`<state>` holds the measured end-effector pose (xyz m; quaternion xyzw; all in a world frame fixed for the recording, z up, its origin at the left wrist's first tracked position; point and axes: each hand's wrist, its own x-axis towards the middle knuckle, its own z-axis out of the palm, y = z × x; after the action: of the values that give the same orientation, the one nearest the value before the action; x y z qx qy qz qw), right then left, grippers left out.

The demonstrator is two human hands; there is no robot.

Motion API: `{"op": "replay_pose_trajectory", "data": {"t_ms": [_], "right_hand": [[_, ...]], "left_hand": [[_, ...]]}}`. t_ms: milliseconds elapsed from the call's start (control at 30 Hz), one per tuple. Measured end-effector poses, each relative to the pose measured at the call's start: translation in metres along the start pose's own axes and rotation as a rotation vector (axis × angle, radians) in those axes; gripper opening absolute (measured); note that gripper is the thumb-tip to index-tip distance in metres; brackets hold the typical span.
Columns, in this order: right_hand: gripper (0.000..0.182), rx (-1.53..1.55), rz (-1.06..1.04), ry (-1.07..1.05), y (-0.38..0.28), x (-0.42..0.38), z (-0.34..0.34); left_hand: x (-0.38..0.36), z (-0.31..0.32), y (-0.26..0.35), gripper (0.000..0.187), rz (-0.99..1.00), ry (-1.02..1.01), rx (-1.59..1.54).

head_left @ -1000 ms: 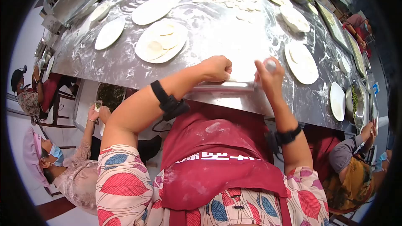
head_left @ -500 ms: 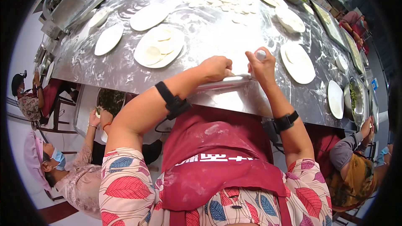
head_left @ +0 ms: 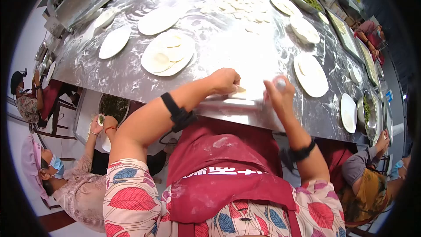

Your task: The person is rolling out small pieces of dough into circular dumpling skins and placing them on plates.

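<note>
Near the front edge of the floured metal table [head_left: 131, 79], my left hand [head_left: 225, 81] is closed with its fingertips on a small pale dough piece [head_left: 239, 91]. To its right, my right hand [head_left: 280, 93] is wrapped round a rolling pin [head_left: 279, 81]; its rounded end shows above the fist, and the rest is blurred by glare. An oval plate with several thin dough rounds [head_left: 168, 54] lies to the left of my hands. Another plate with dough rounds [head_left: 310, 75] is to the right.
Many dough rounds [head_left: 239, 5] lie at the far middle. More white plates [head_left: 158, 20] stand on both sides. A bowl of green filling [head_left: 370, 112] is at the right. Seated people flank me; a co-worker at lower left holds filled dough [head_left: 101, 120]. Others work across the table.
My right hand has moved slightly right and down, away from my left hand. The whole view has shifted a little, and the table edge sits lower. The lower-left co-worker's filled dough shows more openly.
</note>
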<state>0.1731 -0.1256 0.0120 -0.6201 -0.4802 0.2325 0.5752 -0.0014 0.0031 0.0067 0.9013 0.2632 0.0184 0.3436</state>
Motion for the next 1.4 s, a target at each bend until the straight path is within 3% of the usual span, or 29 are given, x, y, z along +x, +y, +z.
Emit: {"op": "replay_pose_trajectory", "data": {"t_ms": [100,233,400,500,567,700,833,900,933,1100,1233,1300,1400], "right_hand": [[0.021,0.059,-0.017,0.01,-0.003,-0.018,-0.003],[0.023,0.019,-0.009,0.039,0.0,0.042,0.024],[0.022,0.041,0.017,0.01,-0.003,0.003,0.003],[0.021,0.117,0.028,0.008,-0.002,-0.025,-0.004],[0.021,0.006,0.0,0.05,-0.004,0.003,0.005],[0.02,0.064,-0.055,0.033,0.006,0.05,0.029],[0.018,-0.024,0.012,0.041,-0.007,-0.003,0.002],[0.018,0.133,0.013,0.008,-0.004,-0.027,-0.003],[0.019,0.094,0.008,0.014,-0.003,-0.021,-0.002],[0.018,0.085,-0.044,0.05,0.005,0.047,0.029],[0.02,-0.029,-0.027,0.046,-0.006,0.012,0.009],[0.02,0.069,0.063,0.069,-0.008,-0.022,0.001],[0.021,-0.002,0.004,0.059,-0.006,-0.015,0.001]], "left_hand": [[-0.006,0.007,-0.009,0.019,-0.098,-0.037,-0.283],[0.005,-0.002,0.013,0.018,-0.091,0.06,0.022],[0.005,0.001,0.008,0.02,-0.041,-0.009,0.026],[-0.003,0.001,0.002,0.02,-0.072,-0.028,-0.146],[-0.006,0.001,0.01,0.018,-0.067,-0.032,-0.101],[0.014,0.001,0.013,0.019,-0.063,0.04,-0.025],[0.007,0.001,0.01,0.019,-0.04,-0.018,0.005],[0.002,0.003,0.008,0.02,-0.044,-0.022,-0.058],[-0.002,0.001,0.01,0.019,-0.047,-0.077,-0.101],[0.011,0.003,0.015,0.026,-0.08,0.044,-0.039],[0.013,0.003,0.016,0.02,-0.093,-0.032,-0.021],[0.006,0.003,0.012,0.02,-0.056,-0.018,0.011],[-0.002,-0.001,0.014,0.021,-0.048,-0.036,-0.044]]}}
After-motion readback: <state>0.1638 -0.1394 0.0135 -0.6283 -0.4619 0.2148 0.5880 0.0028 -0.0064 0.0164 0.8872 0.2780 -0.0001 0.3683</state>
